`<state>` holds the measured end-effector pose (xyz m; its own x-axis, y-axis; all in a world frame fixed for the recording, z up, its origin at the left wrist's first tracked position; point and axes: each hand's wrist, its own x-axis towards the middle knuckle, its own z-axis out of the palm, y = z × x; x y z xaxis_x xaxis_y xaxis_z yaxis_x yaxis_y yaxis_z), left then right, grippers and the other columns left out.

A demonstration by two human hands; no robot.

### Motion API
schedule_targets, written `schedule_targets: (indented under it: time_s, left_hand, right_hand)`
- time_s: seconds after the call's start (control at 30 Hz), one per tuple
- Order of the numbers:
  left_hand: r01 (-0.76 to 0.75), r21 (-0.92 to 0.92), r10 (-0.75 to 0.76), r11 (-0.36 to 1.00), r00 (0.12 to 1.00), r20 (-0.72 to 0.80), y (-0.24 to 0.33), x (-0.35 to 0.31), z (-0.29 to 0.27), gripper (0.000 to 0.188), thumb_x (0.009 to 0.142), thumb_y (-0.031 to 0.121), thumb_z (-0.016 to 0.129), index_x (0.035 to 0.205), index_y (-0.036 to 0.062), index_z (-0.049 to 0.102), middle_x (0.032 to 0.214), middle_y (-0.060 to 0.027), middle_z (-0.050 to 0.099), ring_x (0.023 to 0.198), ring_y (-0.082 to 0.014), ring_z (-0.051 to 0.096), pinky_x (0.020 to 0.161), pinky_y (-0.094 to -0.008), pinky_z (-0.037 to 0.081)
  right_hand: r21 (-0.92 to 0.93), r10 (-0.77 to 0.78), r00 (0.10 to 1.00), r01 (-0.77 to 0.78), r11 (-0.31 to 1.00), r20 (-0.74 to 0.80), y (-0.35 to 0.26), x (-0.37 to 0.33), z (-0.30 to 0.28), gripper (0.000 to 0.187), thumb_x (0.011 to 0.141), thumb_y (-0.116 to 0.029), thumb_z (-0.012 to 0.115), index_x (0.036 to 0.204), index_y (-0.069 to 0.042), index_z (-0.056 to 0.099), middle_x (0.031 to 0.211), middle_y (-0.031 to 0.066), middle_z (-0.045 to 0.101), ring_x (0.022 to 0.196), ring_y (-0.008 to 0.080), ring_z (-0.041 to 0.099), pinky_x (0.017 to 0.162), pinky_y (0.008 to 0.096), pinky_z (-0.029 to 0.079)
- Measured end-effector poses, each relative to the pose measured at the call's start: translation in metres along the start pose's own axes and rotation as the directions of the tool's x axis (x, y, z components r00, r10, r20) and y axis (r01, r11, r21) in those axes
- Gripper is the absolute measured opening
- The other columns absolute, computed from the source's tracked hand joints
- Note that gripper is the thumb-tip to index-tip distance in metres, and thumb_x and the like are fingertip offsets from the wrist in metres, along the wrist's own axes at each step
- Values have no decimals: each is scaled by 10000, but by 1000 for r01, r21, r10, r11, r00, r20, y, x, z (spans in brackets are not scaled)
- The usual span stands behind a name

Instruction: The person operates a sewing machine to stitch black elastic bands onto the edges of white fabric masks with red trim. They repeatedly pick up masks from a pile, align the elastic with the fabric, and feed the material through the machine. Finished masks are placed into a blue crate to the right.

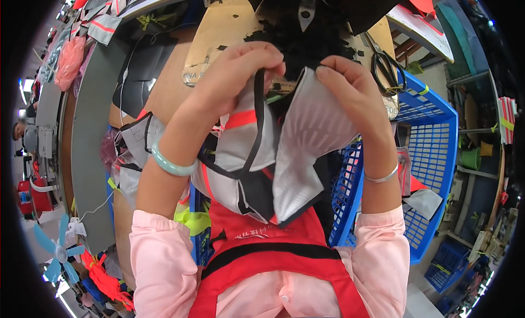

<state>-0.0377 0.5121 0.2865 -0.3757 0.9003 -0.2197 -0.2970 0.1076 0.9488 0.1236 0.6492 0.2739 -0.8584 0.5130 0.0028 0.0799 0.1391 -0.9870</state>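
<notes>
Between my two hands hangs a pale grey fabric shoe upper [314,129] with orange-red stripes and black edging, held up in front of my red apron. My left hand [254,63] pinches its upper left edge, near a loop of black binding. The fingers of my right hand [347,83] are closed on the top right corner. Both grips sit at about the same height, with the cloth slack and folded between them. Below, the lower folds overlap, so I cannot tell whether one piece or two hang here.
Black scissors [383,66] lie at the right of the wooden worktop [216,25]. A pointed metal part [307,13] juts out above black scraps. Blue plastic baskets [432,137] stand by my right arm, and more grey pieces [136,137] are piled by my left.
</notes>
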Motion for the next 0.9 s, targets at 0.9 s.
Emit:
schedule_targets:
  time_s: [0.9]
  left_hand:
    - [16,-187,-37,982,993,-112,10,54,-13,157,873,152,553,791,21,531,591,19,385,512,-85,356,507,-241,321]
  right_hand:
    - [-161,-113,987,94,982,-114,6,46,-13,283,860,-247,563,893,28,621,663,-27,494,633,49,417,559,239,357]
